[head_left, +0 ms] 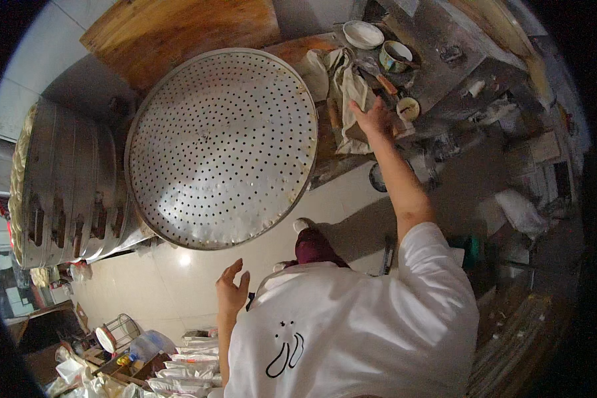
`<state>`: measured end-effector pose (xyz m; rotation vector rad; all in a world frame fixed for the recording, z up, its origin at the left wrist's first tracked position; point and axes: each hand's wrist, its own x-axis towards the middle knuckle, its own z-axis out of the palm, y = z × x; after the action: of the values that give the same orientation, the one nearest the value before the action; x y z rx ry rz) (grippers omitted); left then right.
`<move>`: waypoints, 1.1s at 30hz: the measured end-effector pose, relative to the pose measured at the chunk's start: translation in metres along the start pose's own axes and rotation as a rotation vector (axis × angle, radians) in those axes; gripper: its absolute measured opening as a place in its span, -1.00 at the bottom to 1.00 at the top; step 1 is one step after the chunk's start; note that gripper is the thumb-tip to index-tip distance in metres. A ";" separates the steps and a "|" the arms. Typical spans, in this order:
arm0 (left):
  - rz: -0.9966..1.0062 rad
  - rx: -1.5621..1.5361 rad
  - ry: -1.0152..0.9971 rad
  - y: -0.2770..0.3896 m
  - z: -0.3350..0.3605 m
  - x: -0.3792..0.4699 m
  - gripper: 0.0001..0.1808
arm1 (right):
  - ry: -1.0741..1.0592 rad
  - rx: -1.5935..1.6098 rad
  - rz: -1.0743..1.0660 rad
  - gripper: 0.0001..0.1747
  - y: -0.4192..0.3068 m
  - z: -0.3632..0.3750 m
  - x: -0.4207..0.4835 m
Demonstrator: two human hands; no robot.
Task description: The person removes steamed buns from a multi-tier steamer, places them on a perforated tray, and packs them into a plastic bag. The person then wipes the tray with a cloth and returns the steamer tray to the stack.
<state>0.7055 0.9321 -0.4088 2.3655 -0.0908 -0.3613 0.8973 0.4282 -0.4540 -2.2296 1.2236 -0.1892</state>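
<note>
My right hand [378,121] reaches over the worktop with thumb and fingers spread, holding nothing that I can see. Below or beside its fingertips lies a crumpled off-white cloth [347,82]; whether they touch is unclear. Near that hand are a tool with a wooden handle [387,85] and a small round container [408,108]. A large round perforated metal steamer tray [219,149], with nothing on it, fills the view ahead. Lower down, my left hand [233,288] hangs above the floor, empty, its thumb apart from the fingers.
Stacked metal steamer tiers [74,189] with side handles stand at left. A wooden board [179,35] is behind the tray. A white bowl [363,35] and a patterned cup [394,58] sit at the back right. Filled bags [186,370] and a stool [107,340] occupy the lower left.
</note>
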 end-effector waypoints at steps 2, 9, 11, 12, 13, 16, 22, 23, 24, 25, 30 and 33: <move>-0.036 -0.010 0.047 0.001 0.008 0.019 -0.63 | -0.137 -0.072 0.031 0.07 -0.003 0.020 0.041; -0.128 -0.118 0.104 -0.008 0.013 0.049 -0.63 | -0.228 -0.218 -0.267 -0.48 -0.031 0.050 0.148; -0.157 -0.081 0.105 -0.008 0.015 0.054 -0.64 | -0.085 -0.211 -0.473 -0.54 -0.052 0.054 0.160; -0.219 -0.066 0.094 -0.007 0.017 0.055 -0.64 | -0.097 -0.162 -0.516 -0.55 -0.064 0.055 0.165; -0.179 -0.093 0.116 -0.005 0.018 0.057 -0.64 | -0.149 -0.132 -0.547 -0.56 -0.078 0.054 0.170; -0.196 -0.143 0.128 -0.001 0.019 0.060 -0.64 | -0.088 -0.056 -0.608 -0.62 -0.118 0.051 0.178; -0.192 -0.095 0.119 -0.025 -0.007 0.053 -0.65 | 0.052 0.114 -0.344 -0.32 -0.172 0.003 0.162; -0.174 -0.085 0.119 -0.037 -0.015 0.054 -0.65 | 0.101 0.194 -0.331 -0.31 -0.182 -0.011 0.152; -0.147 -0.083 0.156 -0.049 -0.022 0.049 -0.66 | 0.068 0.259 -0.390 -0.31 -0.192 -0.027 0.138; -0.160 -0.124 0.165 -0.063 -0.030 0.049 -0.66 | 0.120 0.340 -0.406 -0.36 -0.201 -0.044 0.124; -0.116 -0.274 0.360 -0.130 -0.063 0.041 -0.50 | 0.347 0.584 -0.842 -0.59 -0.258 -0.125 0.039; -0.151 -0.340 0.454 -0.160 -0.088 0.045 -0.41 | 0.364 0.642 -1.007 -0.54 -0.289 -0.154 -0.015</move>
<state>0.7677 1.1002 -0.4670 2.0631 0.3383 0.0929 1.0388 0.4935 -0.1655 -2.0344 0.0169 -1.2156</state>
